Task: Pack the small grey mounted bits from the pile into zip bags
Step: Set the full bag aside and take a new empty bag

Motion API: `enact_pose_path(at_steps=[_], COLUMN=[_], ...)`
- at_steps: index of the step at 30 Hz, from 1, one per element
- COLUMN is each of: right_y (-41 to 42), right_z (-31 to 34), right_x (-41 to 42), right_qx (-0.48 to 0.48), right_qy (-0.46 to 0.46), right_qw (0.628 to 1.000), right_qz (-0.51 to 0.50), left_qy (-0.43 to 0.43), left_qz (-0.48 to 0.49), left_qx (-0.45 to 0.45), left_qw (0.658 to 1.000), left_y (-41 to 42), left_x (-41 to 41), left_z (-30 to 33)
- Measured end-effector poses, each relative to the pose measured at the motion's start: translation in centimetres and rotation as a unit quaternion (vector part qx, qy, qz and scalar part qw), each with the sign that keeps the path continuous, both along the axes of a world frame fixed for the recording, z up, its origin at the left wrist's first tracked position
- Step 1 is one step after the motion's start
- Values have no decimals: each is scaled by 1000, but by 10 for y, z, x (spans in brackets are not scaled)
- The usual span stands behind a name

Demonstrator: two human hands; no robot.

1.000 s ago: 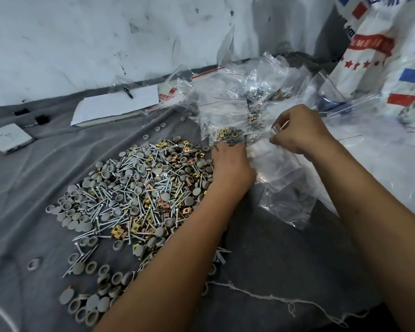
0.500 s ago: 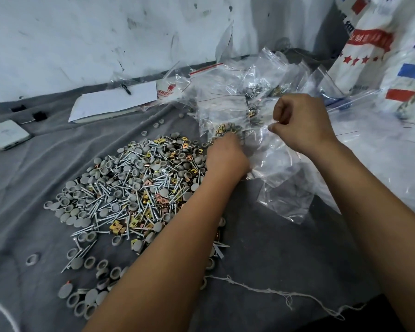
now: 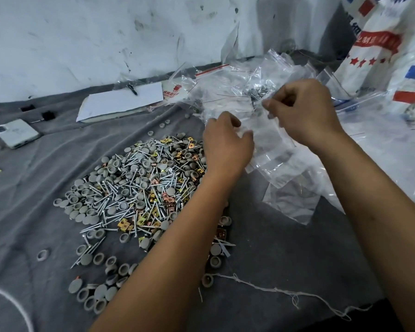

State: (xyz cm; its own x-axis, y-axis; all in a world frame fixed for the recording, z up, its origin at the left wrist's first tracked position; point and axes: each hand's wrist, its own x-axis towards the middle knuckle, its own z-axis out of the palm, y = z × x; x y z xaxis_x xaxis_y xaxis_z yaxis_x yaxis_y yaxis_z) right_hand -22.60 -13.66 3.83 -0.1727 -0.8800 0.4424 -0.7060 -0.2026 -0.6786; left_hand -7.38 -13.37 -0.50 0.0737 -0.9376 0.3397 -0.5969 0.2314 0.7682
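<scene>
A wide pile of grey mounted bits [image 3: 134, 188], mixed with metal shanks and gold and copper square clips, lies on the grey cloth left of centre. Just right of the pile, my left hand [image 3: 225, 144] and my right hand [image 3: 304, 111] both pinch a clear zip bag [image 3: 256, 130] held just above the cloth. The left fingers curl on its left edge. Thumb and fingers of the right hand pinch its upper right edge. More empty zip bags [image 3: 290, 197] lie under and in front of the hands.
Filled and empty zip bags [image 3: 237, 87] heap behind the hands. A white notepad with a pen [image 3: 122, 101] and a white phone [image 3: 16, 133] lie at the back left. Printed woven sacks [image 3: 381, 56] stand at the right. A loose string [image 3: 273, 288] trails near the front edge.
Both hands have lifted slightly and moved apart along the bag's edge. The bag with gold clips seen by the left hand before is out of sight.
</scene>
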Motion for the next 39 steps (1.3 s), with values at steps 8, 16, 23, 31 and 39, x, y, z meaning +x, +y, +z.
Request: enact_pose_path(at_steps=[8, 16, 23, 31, 39], right_y=[19, 49, 47, 34, 37], right_z=[11, 1, -30, -66, -81], right_x=[100, 221, 264, 221, 212], right_qx=[55, 181, 130, 90, 47], right_qy=[-278, -368, -275, -228, -243], right_qw=[941, 852, 905, 938, 931], right_qz=[182, 326, 297, 247, 267], left_qy=[204, 245, 152, -33, -10], left_qz=[-15, 130, 178, 41, 19], left_qx=[-74, -99, -215, -176, -119], left_qw=[976, 956, 948, 983, 993], left_y=[42, 87, 99, 89, 90], left_x=[77, 213, 233, 215, 209], left_z=[16, -6, -26, -52, -52])
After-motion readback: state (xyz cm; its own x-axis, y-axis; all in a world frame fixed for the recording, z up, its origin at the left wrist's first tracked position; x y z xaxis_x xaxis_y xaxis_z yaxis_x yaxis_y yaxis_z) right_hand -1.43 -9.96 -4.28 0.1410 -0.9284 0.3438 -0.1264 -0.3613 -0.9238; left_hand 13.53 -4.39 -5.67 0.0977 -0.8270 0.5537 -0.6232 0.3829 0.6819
